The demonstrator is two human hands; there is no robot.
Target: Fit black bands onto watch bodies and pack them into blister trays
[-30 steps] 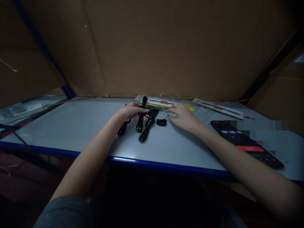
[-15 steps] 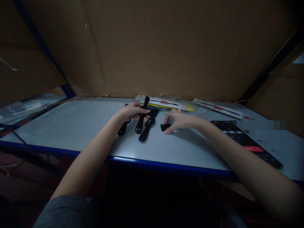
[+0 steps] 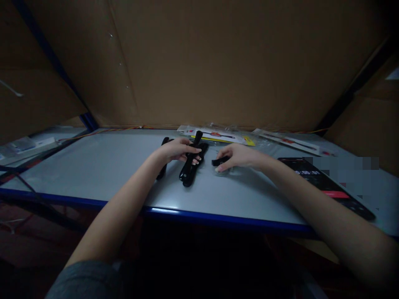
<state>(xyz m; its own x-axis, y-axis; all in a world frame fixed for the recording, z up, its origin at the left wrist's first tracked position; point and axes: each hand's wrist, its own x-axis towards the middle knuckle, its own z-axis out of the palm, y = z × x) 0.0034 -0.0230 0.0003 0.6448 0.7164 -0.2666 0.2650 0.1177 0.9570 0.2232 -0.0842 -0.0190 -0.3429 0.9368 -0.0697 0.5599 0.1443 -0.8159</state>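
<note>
OK so your left hand (image 3: 176,150) is closed around a long black plastic handle (image 3: 192,154), with the top end poking up past your fingers. Honestly it's too dark to tell whether a second black handle (image 3: 201,150) is lying beside that one or tucked under it. A third black handle (image 3: 162,171) sticks out just under your left palm.

Your right hand (image 3: 238,157) is in a narrow pinch on a small black piece (image 3: 220,162), just above a scrap of clear plastic (image 3: 222,171).

All of this is on the grey desk (image 3: 93,166) with the blue edge. Along the back you've got two plastic-wrapped packets (image 3: 215,136) (image 3: 289,142) and an orange wire (image 3: 106,131), with a cardboard wall (image 3: 199,62) behind. Off to the right of your right hand, a phone (image 3: 324,185) shows a timer.
</note>
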